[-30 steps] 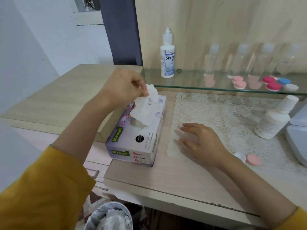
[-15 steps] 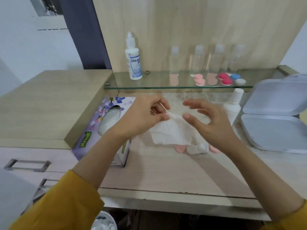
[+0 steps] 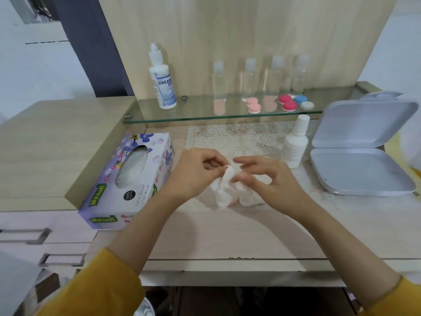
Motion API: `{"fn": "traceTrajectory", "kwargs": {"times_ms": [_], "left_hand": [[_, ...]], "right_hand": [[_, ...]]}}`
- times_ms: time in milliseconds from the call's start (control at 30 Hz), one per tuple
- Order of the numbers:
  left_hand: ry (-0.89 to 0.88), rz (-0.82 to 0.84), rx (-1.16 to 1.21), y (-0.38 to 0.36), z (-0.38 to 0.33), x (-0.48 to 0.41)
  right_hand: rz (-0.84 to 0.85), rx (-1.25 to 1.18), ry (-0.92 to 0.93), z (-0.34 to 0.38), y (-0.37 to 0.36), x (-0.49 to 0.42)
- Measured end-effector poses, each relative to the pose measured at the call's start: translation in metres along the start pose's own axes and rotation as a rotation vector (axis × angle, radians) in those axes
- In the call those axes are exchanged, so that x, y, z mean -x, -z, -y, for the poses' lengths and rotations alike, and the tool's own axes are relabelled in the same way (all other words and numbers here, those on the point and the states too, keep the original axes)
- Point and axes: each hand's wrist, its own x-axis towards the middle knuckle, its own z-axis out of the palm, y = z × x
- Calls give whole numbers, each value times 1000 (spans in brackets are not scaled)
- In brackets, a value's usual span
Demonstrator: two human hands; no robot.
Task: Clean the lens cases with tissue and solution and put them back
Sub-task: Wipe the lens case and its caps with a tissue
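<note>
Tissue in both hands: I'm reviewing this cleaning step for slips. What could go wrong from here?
The white bottle stands upright close beside the right hand; a sideways move might tip it. The tissue, bunched between that hand and the left hand, looks thin and could tear or shed lint.

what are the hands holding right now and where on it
A crumpled white tissue, held by both: the left hand pinches its top edge, the right hand grips its right side.
</note>
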Motion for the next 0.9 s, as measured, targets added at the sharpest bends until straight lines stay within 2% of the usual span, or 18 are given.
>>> {"fn": "traceTrajectory", "kwargs": {"times_ms": [133, 433, 567, 667, 767, 900], "left_hand": [[10, 2, 91, -1, 0, 2], [198, 74, 192, -15, 6, 10], [238, 39, 397, -19, 7, 11], [201, -20, 474, -18, 9, 11], [129, 4, 442, -13, 12, 12], [98, 54, 336, -9, 19, 11]], "right_hand": [[46, -25, 6, -3, 2, 2], [-95, -12, 21, -9, 0, 6], [-140, -102, -49, -9, 1, 7], [-151, -131, -62, -10, 4, 9], [-149, 17, -64, -14, 11, 10], [51, 462, -140, -23, 22, 10]]}}
